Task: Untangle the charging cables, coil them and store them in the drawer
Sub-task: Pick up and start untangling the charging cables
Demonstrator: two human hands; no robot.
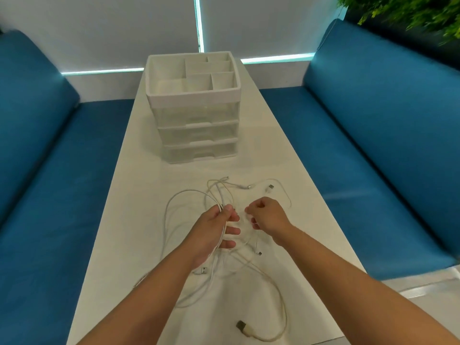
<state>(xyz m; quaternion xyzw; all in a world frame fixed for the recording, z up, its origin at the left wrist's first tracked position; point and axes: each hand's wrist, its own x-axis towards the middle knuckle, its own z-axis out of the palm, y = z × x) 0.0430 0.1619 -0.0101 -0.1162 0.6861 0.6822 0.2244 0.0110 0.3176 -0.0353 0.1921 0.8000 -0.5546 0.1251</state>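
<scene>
Nearest the camera, a USB plug (243,327) lying flat on the white table (124,220), its lead looping away toward the tangle. Farther up, white charging cables (174,202) knotted in loose loops across the tabletop. Over them, two bare forearms reaching in: left hand (214,232) curled round a bundle of strands, thumb pressing them against the fingers; right hand (266,217) closed in a loose fist, pinching a thin strand (exact hold hard to make out). Beyond the hands, more plugs (271,188) resting free on the table. At the far end, a white drawer unit (196,128), all three drawers closed, open divided tray on top. On both sides, blue benches (373,120).
</scene>
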